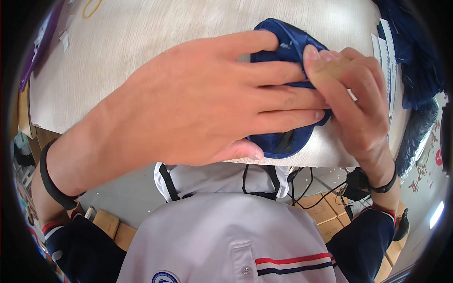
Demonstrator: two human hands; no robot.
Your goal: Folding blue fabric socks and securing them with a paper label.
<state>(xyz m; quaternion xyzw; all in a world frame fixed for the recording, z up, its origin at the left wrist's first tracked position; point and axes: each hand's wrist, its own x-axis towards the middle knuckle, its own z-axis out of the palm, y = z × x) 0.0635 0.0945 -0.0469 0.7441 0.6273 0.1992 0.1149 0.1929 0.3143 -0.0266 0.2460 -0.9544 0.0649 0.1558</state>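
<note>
A rounded, shiny navy blue fabric piece lies near the table's front edge, right of centre. My left hand reaches across it with fingers stretched out and spread, covering much of its middle. The left index fingertip rests by the fabric's upper fold, while the thumb lies at its lower left edge. At the piece's upper right, my right hand pinches the folded edge between thumb and fingers. A small black strip shows on the lower part of the fabric. What lies under my left fingers is hidden.
A yellow rubber band lies at the far left of the pale table, with a purple object along its left side. White sheets and dark blue fabric are at the right edge. Cables and cardboard boxes sit below.
</note>
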